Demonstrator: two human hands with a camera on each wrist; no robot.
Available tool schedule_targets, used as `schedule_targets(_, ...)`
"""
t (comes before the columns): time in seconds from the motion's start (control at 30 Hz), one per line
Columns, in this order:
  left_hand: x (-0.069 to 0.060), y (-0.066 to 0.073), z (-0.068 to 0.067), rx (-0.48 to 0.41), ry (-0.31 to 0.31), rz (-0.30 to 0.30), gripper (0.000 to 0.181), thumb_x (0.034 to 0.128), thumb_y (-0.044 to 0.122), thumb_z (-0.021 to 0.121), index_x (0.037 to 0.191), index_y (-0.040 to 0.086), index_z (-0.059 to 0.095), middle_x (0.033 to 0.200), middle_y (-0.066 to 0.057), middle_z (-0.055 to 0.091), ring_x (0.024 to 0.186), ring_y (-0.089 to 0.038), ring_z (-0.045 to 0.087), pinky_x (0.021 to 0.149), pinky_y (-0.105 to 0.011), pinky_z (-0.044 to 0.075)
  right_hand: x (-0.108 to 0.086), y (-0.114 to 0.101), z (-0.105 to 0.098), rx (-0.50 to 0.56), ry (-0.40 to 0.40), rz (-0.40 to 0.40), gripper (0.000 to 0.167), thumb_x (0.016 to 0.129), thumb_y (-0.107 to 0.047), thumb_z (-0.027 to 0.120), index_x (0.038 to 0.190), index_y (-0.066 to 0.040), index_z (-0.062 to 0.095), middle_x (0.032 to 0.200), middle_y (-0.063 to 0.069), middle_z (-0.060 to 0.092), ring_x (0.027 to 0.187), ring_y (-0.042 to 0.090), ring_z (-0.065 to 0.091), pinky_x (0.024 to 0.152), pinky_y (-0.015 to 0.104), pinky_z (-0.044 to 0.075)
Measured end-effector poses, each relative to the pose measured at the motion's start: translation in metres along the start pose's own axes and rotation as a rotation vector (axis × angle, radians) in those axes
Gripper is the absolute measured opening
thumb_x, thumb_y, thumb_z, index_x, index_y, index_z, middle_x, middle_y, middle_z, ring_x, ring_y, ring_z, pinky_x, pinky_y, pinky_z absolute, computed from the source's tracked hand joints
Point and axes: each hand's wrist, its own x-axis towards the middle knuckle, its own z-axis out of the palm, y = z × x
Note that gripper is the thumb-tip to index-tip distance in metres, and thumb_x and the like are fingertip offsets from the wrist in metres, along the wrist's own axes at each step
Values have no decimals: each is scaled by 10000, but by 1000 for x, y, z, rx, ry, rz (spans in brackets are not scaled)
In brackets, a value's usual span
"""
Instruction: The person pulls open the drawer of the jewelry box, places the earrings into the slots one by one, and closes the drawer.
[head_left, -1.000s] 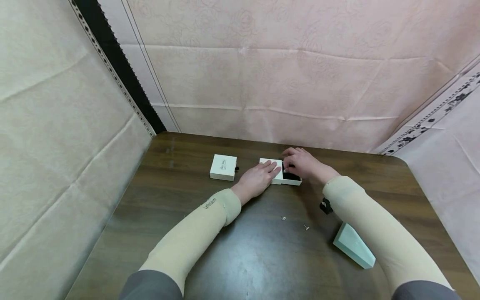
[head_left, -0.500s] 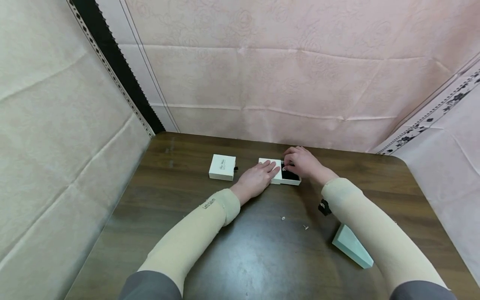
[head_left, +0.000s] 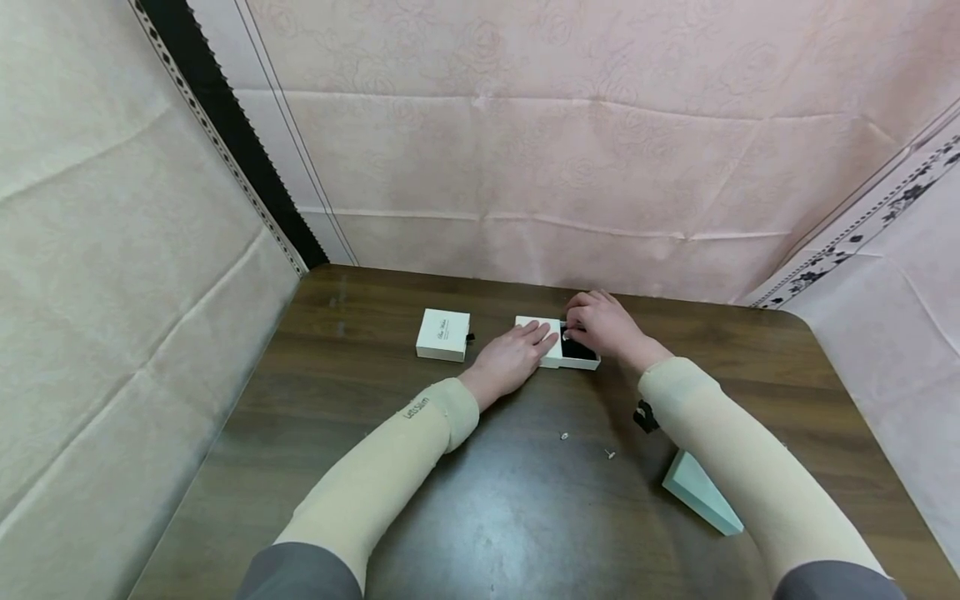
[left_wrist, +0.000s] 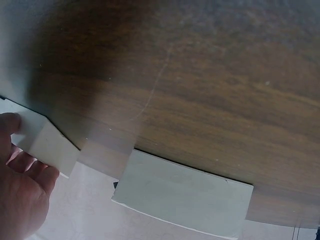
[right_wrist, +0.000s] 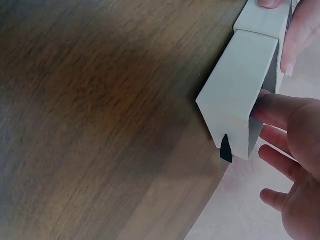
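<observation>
A white slide-out box (head_left: 551,327) lies on the table with its drawer (head_left: 581,362) pulled out to the right, its inside black. My left hand (head_left: 510,361) holds the sleeve, fingers across its top and thumb against its near side, as the left wrist view shows. My right hand (head_left: 605,323) has its thumb and forefinger curled down into the drawer; the other fingers hang loose in the right wrist view. A tiny silvery piece (head_left: 566,337) shows by the right fingertips; whether they pinch it is hidden. A black pull tab (right_wrist: 226,149) sticks out of the drawer's end.
Another white box (head_left: 443,333) with printed lettering stands to the left. Two small silvery pieces, one piece (head_left: 564,436) and another piece (head_left: 610,454), lie in front. A pale green wedge-shaped block (head_left: 701,492) and a black object (head_left: 645,417) sit by the right forearm. Cloth hangs behind the table.
The whole head view shifts very slightly left. Both hands stay at the box, with the right fingers still down in the drawer.
</observation>
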Motion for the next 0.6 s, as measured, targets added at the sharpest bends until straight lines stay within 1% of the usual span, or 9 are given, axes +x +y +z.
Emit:
schedule_targets(0.23, 0, -1, 0, -3, 24, 4, 484, 1148, 203, 515, 1626, 132, 476, 1675, -91, 444, 1559, -253, 406, 1268, -373, 340, 2, -6, -1, -45, -12, 14, 189, 951, -134, 820, 805, -113, 703, 1243, 160, 701, 1237, 416, 585, 1203, 698, 327)
schedule_targets(0.37, 0, 0, 1, 3, 39, 11, 482, 1144, 201, 524, 1618, 127, 487, 1662, -96, 463, 1548, -259, 426, 1261, -377, 353, -1, -7, -3, -54, -11, 23, 200, 956, -160, 818, 804, -118, 696, 1245, 158, 701, 1237, 407, 585, 1206, 678, 333)
schedule_targets(0.5, 0, 0, 1, 9, 47, 18, 483, 1142, 209, 529, 1616, 121, 489, 1656, -98, 471, 1542, -263, 434, 1256, -382, 364, -9, -9, -9, -30, 15, 19, 205, 944, -177, 835, 805, -115, 698, 1245, 166, 704, 1234, 408, 586, 1197, 654, 348)
schedule_targets(0.6, 0, -1, 1, 10, 35, 14, 487, 1147, 217, 519, 1623, 123, 479, 1665, -92, 458, 1550, -256, 421, 1258, -380, 359, -15, -11, -15, -7, 37, 3, 202, 931, -183, 853, 806, -124, 705, 1250, 166, 705, 1234, 409, 584, 1198, 648, 348)
